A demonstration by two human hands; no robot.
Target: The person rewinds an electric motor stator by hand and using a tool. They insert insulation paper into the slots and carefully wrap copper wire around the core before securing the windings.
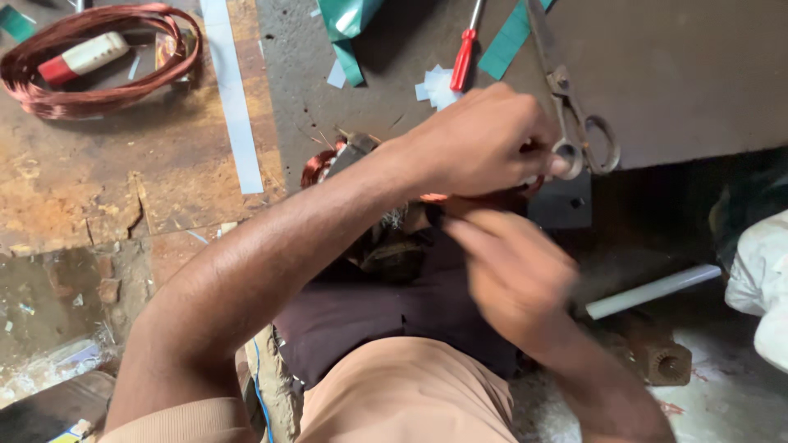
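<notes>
Motion blurs the right hand; the left hand hides most of the copper winding; the scissors run off the top edge.

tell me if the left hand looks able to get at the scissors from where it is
Probably yes. The left hand is already right beside the scissors, its fingertips near the handle loops, and nothing lies between them. Whether it already grips something small is unclear.
</notes>
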